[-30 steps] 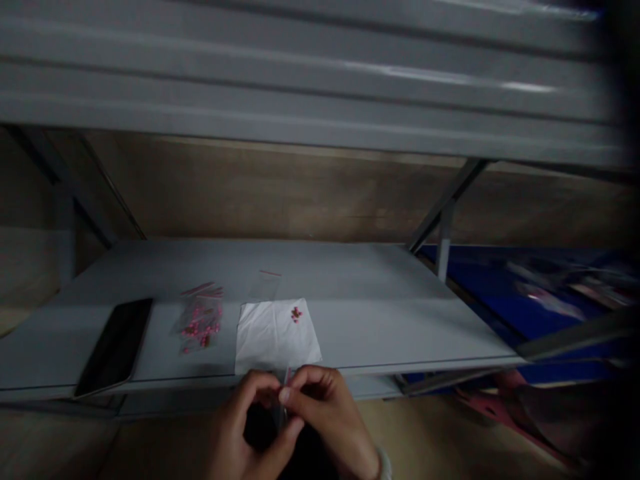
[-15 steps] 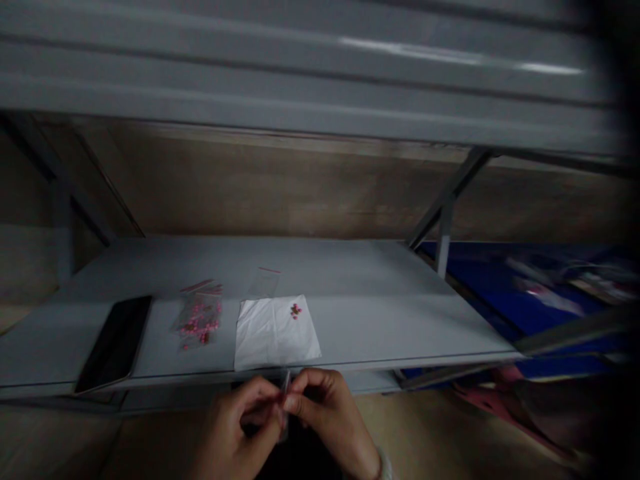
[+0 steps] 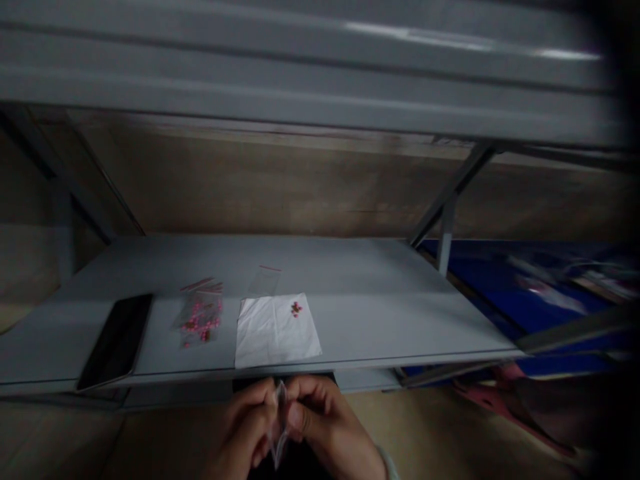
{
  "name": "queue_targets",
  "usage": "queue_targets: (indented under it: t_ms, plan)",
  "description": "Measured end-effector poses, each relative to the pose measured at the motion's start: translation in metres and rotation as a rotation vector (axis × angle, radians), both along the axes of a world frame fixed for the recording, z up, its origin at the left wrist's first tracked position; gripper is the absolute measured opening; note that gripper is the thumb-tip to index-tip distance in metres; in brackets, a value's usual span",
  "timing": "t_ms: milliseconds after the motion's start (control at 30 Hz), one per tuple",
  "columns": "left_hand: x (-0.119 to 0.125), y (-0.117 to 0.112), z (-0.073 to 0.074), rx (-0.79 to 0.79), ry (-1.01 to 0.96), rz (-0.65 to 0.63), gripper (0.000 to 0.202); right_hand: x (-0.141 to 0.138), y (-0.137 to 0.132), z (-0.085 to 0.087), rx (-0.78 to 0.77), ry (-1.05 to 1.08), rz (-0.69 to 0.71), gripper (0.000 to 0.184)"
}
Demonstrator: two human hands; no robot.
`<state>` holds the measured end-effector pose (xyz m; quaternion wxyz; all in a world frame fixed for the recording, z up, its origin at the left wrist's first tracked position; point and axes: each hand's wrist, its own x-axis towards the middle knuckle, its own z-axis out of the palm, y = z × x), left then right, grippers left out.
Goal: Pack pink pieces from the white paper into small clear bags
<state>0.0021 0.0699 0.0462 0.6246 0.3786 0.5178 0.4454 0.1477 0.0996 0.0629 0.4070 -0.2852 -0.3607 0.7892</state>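
Note:
Just off the shelf's front edge, my left hand (image 3: 250, 425) and my right hand (image 3: 323, 420) pinch a small clear plastic zip bag (image 3: 278, 440) between them. The bag stands on edge, and its mouth looks slightly parted. Fingers hide much of it, so I cannot tell what is inside. Beyond my hands lies a creased white paper napkin (image 3: 273, 333), with a small cluster of pink and brownish beads (image 3: 297, 309) near its right side. An unfilled zip bag (image 3: 266, 280) lies behind the napkin. To the left are several zip bags (image 3: 203, 317) holding pink beads.
A black tablet (image 3: 117, 340) lies at the left of the grey shelf (image 3: 380, 313). An upper metal shelf (image 3: 300, 73) hangs low above. Diagonal braces (image 3: 450, 200) stand at the right, beside a blue surface (image 3: 500, 293) with plastic packets (image 3: 550, 293).
My fingers have shifted on the zip bag, and it now shows more, its upper edge spread apart. The beads and bags on the shelf have stayed in place.

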Motion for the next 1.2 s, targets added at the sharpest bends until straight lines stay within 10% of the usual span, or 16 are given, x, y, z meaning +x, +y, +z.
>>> queue_targets:
  t_ms: [100, 467, 600, 833, 1200]
  plan:
    - [-0.002, 0.006, 0.006, 0.005, -0.089, -0.048, 0.035, 0.001, 0.003, -0.002, -0.068, -0.017, 0.009, 0.033]
    - [-0.018, 0.003, 0.021, 0.612, 0.714, -0.115, 0.016, 0.005, 0.015, 0.021, 0.388, -0.776, -0.1, 0.011]
    - [-0.013, 0.009, 0.015, 0.781, 0.822, -0.204, 0.095, 0.006, 0.015, 0.021, 0.446, -0.758, -0.074, 0.014]
    - [-0.007, 0.015, 0.006, 0.734, 0.731, -0.189, 0.052, 0.008, 0.014, 0.021, 0.551, -0.953, -0.118, 0.018]
    - [-0.003, 0.017, 0.001, 0.623, 0.551, -0.119, 0.048, 0.008, 0.016, 0.024, 0.509, -0.94, -0.077, 0.015]
